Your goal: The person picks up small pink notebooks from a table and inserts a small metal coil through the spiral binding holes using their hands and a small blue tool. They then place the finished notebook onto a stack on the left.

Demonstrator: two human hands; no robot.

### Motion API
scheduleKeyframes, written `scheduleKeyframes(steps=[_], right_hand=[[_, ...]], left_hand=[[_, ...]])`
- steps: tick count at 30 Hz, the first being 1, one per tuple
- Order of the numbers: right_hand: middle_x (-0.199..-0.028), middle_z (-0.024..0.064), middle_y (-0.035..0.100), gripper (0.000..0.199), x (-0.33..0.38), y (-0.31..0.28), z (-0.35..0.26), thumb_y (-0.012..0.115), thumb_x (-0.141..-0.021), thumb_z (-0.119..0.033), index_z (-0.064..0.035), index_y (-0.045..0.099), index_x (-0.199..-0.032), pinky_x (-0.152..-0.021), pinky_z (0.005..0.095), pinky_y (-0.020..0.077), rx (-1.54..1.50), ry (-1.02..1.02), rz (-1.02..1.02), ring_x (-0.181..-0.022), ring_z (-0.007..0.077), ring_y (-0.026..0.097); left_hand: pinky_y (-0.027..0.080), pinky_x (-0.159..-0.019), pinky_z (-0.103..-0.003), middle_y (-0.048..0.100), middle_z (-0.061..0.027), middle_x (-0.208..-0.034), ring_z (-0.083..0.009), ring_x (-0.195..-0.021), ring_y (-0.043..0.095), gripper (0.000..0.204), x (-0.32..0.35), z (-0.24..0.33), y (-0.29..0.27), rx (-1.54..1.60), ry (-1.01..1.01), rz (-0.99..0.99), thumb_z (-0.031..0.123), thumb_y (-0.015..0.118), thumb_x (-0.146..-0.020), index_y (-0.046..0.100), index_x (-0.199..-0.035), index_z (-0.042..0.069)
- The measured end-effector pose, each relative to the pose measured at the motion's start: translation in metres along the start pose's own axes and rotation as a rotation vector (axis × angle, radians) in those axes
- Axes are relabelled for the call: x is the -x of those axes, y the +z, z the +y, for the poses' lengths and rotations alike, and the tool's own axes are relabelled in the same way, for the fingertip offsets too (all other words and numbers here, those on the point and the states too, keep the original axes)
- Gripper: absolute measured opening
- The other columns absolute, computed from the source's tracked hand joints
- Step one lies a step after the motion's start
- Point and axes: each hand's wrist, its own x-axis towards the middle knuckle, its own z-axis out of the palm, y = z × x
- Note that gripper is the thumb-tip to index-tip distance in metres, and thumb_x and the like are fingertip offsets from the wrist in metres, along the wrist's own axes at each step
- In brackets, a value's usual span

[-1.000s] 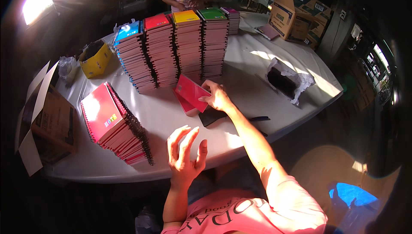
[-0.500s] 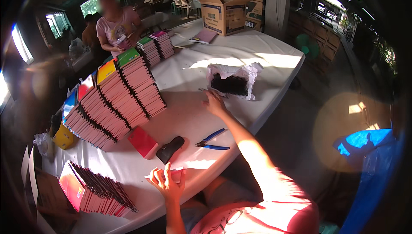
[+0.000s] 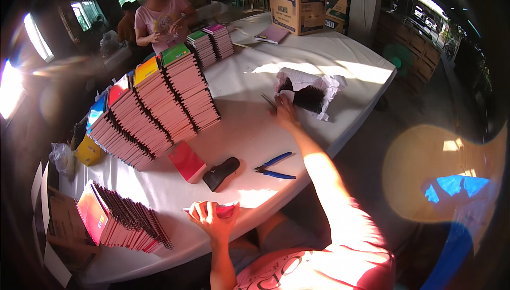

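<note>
Close to the table's near edge, my left hand (image 3: 211, 221) is closed around a small red-covered notebook (image 3: 227, 211), its fingers hiding part of the cover. My right hand (image 3: 287, 112) reaches far across the table, its fingers closed at a thin spiral binding coil (image 3: 268, 99) that sticks out on their left. Right beside the fingertips, many black coils (image 3: 309, 100) lie in crumpled white wrapping paper (image 3: 333, 90). Between my hands rest a red notebook (image 3: 187, 161), a black pouch-like case (image 3: 221, 174) and blue-handled cutters (image 3: 276, 165).
Tall stacks of spiral notebooks (image 3: 159, 109) stand at the left, with smaller stacks (image 3: 210, 45) behind them. More coil-bound notebooks (image 3: 122, 218) stand at the near left. An open carton (image 3: 297, 11) sits at the far end. Across the table, another person (image 3: 162, 19) handles something small.
The view has shifted, so the tabletop things sit further right and higher. My right hand has moved slightly nearer the wrapped coils, and the loose coil has tilted. My left hand still holds the notebook.
</note>
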Motion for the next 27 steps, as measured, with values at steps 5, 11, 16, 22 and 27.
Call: scheduleKeyframes(steps=[5,11,16,22,27], right_hand=[[-0.116,0.017,0.047,0.034,-0.01,-0.006,-0.002,0.056,-0.082,-0.015,-0.0057,0.052,-0.115,-0.087,0.0513,0.0422,0.236,-0.069,-0.239,-0.115,0.0336,0.046],[-0.116,0.0189,0.051,0.035,0.003,0.019,-0.044,0.053,-0.082,-0.014,-0.0088,0.053,-0.117,-0.087,0.0535,0.0417,0.186,-0.069,-0.428,-0.11,0.0363,0.05],[-0.114,0.0172,0.056,0.033,0.04,0.014,-0.086,0.055,-0.081,-0.005,-0.0073,0.057,-0.114,-0.085,0.0477,0.0443,-0.072,-0.363,-0.317,-0.101,0.0359,0.056],[-0.09,0.0104,0.061,0.02,0.075,-0.088,-0.161,0.06,-0.083,-0.004,-0.0095,0.068,-0.101,-0.073,0.0332,0.0479,-0.714,-0.239,-0.614,-0.08,0.0239,0.061],[-0.08,0.0051,0.061,0.019,0.133,-0.137,-0.181,0.071,-0.08,-0.012,-0.0081,0.07,-0.098,-0.063,0.0272,0.0466,-0.829,-0.288,-0.745,-0.073,0.0137,0.058]], left_hand=[[0.027,-0.092,-0.059,0.05,-0.0092,-0.091,-0.0311,-0.098,0.048,0.046,-0.002,0.001,0.004,0.007,-0.019,0.045,0.041,0.081,-0.056,0.053,-0.075,0.009],[0.03,-0.091,-0.051,0.051,-0.0073,-0.089,-0.03,-0.098,0.047,0.042,-0.008,0.001,-0.003,0.028,-0.001,0.082,0.034,0.082,-0.054,0.055,-0.072,0.008],[0.03,-0.089,-0.05,0.052,-0.0056,-0.088,-0.0284,-0.096,0.047,0.044,-0.003,-0.013,-0.013,-0.048,-0.053,0.068,0.039,0.082,-0.053,0.054,-0.069,0.01],[0.028,-0.087,-0.058,0.054,-0.0021,-0.089,-0.0246,-0.101,0.047,0.039,-0.002,-0.014,-0.003,-0.033,-0.093,0.09,0.045,0.077,-0.057,0.06,-0.074,0.014],[0.026,-0.089,-0.058,0.054,-0.0027,-0.091,-0.0259,-0.103,0.048,0.039,0.002,-0.016,-0.004,0.006,-0.119,0.096,0.043,0.077,-0.058,0.062,-0.079,0.013]])
